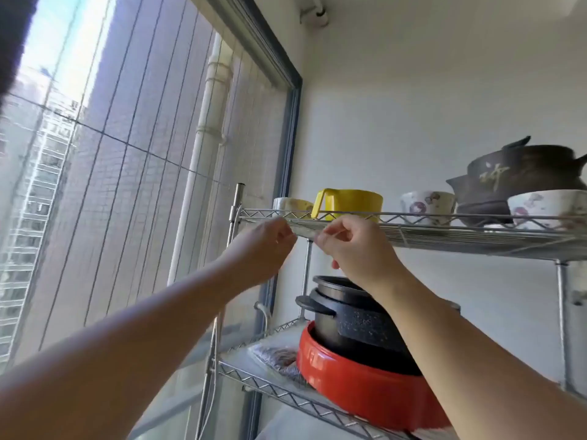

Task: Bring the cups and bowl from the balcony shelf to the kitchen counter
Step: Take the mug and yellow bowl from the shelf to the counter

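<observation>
On the top tier of the wire shelf [444, 228] stood the yellow cup [349, 201], a floral cup [290, 204] just left of it, another floral cup [427, 206] further right, and a floral bowl [546, 208] in front of a dark clay pot [521, 182]. Nothing had been lifted. Both hands were raised below the shelf's front rail, close together. The left hand [263, 249] and right hand [352, 249] each had fingers loosely curled, gripping nothing. The crockery sat above eye level, so a blind reach could probably knock a cup off the edge, or nudge the clay pot. Below, a black pot [349, 322] rested in a red dish [365, 389]
</observation>
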A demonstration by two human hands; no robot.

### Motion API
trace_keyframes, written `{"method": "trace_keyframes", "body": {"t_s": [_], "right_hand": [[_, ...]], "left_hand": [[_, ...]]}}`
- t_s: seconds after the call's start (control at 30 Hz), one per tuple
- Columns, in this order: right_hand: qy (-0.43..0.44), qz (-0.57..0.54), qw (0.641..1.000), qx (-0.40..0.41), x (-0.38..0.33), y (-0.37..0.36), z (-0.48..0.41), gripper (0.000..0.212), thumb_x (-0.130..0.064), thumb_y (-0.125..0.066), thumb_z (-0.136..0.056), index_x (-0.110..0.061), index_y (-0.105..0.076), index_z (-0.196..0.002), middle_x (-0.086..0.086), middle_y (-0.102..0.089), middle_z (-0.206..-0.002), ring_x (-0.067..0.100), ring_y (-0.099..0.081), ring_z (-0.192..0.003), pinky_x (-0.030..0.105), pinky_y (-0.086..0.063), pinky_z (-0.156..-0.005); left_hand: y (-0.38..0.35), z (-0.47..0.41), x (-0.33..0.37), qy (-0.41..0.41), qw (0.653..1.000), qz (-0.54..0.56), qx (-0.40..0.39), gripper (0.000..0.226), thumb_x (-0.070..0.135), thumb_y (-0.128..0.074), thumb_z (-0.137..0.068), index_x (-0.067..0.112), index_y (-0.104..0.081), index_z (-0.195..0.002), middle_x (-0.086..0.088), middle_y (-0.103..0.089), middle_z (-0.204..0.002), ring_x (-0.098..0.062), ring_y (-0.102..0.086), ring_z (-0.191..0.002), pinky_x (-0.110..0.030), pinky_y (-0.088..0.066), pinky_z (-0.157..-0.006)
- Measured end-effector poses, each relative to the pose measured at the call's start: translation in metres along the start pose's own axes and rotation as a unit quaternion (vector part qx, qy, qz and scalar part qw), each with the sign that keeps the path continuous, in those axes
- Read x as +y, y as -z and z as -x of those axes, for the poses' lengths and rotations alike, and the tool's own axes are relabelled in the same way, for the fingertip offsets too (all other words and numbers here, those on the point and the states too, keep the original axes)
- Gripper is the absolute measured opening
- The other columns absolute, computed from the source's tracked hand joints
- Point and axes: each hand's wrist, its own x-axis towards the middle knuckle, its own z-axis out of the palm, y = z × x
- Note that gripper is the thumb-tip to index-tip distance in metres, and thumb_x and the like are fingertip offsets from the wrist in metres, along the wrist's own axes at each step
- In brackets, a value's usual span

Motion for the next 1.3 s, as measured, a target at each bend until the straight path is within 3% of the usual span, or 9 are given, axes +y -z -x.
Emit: {"method": "trace_keyframes", "body": {"t_s": [0.17,0.23,0.37,0.5,0.6,0.73,0.83,1.0,1.3], "right_hand": [[-0.119,-0.123,0.983,0.072,-0.006,-0.008,-0.048,0.023,-0.030,-0.067,-0.084,-0.010,-0.063,-0.094,0.011,-0.069,-0.077,0.016,-0.058,-0.045,0.021,-0.044,-0.040],[-0.169,-0.169,0.970,0.054,-0.006,-0.011,-0.060,0.018,-0.027,-0.065,-0.085,-0.009,-0.063,-0.081,0.010,-0.066,-0.071,0.015,-0.055,-0.041,0.019,-0.044,-0.039],[-0.274,-0.278,0.921,0.013,-0.015,-0.011,-0.079,0.032,-0.030,-0.061,-0.089,-0.010,-0.053,-0.066,0.008,-0.062,-0.052,0.011,-0.045,-0.023,0.015,-0.042,-0.033],[-0.339,-0.335,0.878,-0.055,-0.022,-0.008,-0.094,0.040,-0.035,-0.053,-0.095,-0.004,-0.054,-0.068,0.004,-0.060,-0.035,0.007,-0.044,-0.020,0.012,-0.039,-0.028],[-0.369,-0.351,0.855,-0.097,-0.023,-0.006,-0.100,0.050,-0.038,-0.050,-0.096,0.001,-0.060,-0.065,0.005,-0.060,-0.038,0.007,-0.047,-0.023,0.011,-0.036,-0.026],[-0.389,-0.365,0.837,-0.124,-0.025,-0.006,-0.106,0.054,-0.040,-0.048,-0.096,0.005,-0.064,-0.070,0.007,-0.063,-0.048,0.008,-0.049,-0.026,0.011,-0.036,-0.026],[-0.395,-0.359,0.834,-0.140,-0.029,-0.005,-0.107,0.047,-0.041,-0.045,-0.097,0.003,-0.060,-0.091,0.008,-0.057,-0.038,0.011,-0.049,-0.024,0.012,-0.036,-0.025],[-0.395,-0.335,0.848,-0.110,-0.029,0.000,-0.109,0.039,-0.040,-0.041,-0.098,-0.006,-0.044,-0.079,0.008,-0.058,-0.034,0.012,-0.053,-0.032,0.012,-0.037,-0.026],[-0.353,-0.327,0.875,-0.055,-0.021,0.013,-0.106,0.040,-0.023,-0.027,-0.102,-0.001,-0.039,-0.071,0.019,-0.064,-0.065,0.019,-0.057,-0.024,0.021,-0.046,-0.025]], "left_hand": [[0.009,-0.058,-0.007,0.026,0.997,-0.059,0.044,0.020,0.032,-0.050,-0.095,0.017,-0.059,-0.103,-0.001,-0.063,-0.092,-0.012,-0.055,-0.067,-0.022,-0.037,-0.048],[0.010,-0.074,-0.010,0.057,0.995,-0.065,0.058,0.018,0.030,-0.053,-0.093,0.015,-0.060,-0.100,-0.001,-0.062,-0.088,-0.006,-0.051,-0.063,-0.021,-0.031,-0.046],[0.008,-0.103,-0.009,0.144,0.988,-0.057,-0.001,0.022,0.018,-0.055,-0.095,0.001,-0.067,-0.099,-0.012,-0.071,-0.086,-0.019,-0.065,-0.066,-0.031,-0.056,-0.054],[0.005,-0.125,-0.007,0.223,0.974,0.011,-0.038,0.022,0.020,-0.057,-0.093,-0.002,-0.060,-0.090,-0.013,-0.062,-0.086,-0.025,-0.060,-0.072,-0.037,-0.056,-0.068],[0.001,-0.132,-0.003,0.302,0.950,0.058,-0.058,0.024,0.023,-0.064,-0.092,0.001,-0.061,-0.082,-0.004,-0.048,-0.063,-0.011,-0.043,-0.039,-0.020,-0.040,-0.034],[0.001,-0.139,0.004,0.381,0.905,0.150,-0.115,0.024,0.015,-0.055,-0.095,0.007,-0.054,-0.073,0.001,-0.040,-0.046,-0.006,-0.029,-0.033,-0.015,-0.024,-0.029],[0.003,-0.139,0.012,0.394,0.876,0.231,-0.154,0.031,0.010,-0.051,-0.096,0.005,-0.052,-0.065,0.002,-0.039,-0.034,-0.004,-0.029,-0.023,-0.013,-0.024,-0.025],[0.005,-0.139,0.019,0.409,0.841,0.314,-0.164,0.024,0.003,-0.042,-0.097,0.000,-0.053,-0.075,-0.005,-0.053,-0.035,-0.005,-0.037,-0.022,-0.012,-0.033,-0.026],[0.003,-0.139,0.019,0.401,0.821,0.392,-0.108,0.035,0.011,-0.033,-0.100,0.002,-0.048,-0.070,-0.003,-0.042,-0.031,-0.007,-0.032,-0.019,-0.013,-0.029,-0.023]]}}
